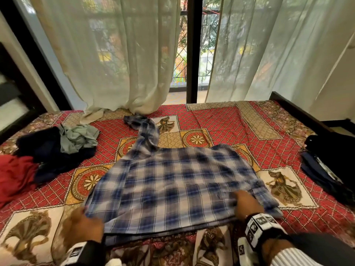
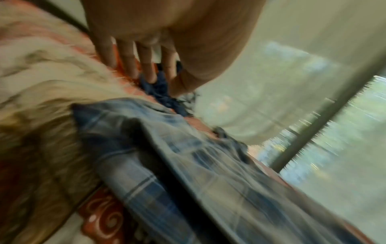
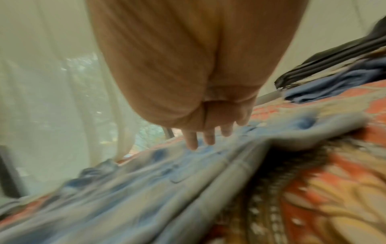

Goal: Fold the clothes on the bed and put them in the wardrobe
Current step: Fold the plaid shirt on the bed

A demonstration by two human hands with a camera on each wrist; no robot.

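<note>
A blue and white plaid shirt (image 1: 172, 187) lies spread flat on the patterned bedspread (image 1: 230, 127), with one sleeve (image 1: 148, 135) trailing toward the window. My left hand (image 1: 84, 214) sits at the shirt's near left corner; in the blurred left wrist view its fingers (image 2: 129, 62) are straight over the bedspread, beside the shirt's corner (image 2: 94, 115). My right hand (image 1: 244, 196) lies palm down on the near right part of the shirt. The right wrist view shows its fingertips (image 3: 192, 142) straight and resting on the plaid cloth (image 3: 146, 189).
At the left of the bed lie a dark navy pile (image 1: 44, 150), a crumpled grey-green garment (image 1: 78, 137) and a red garment (image 1: 15, 177). A stack of dark folded clothes (image 1: 330, 160) sits at the right edge. Sheer curtains (image 1: 115, 64) hang behind the bed.
</note>
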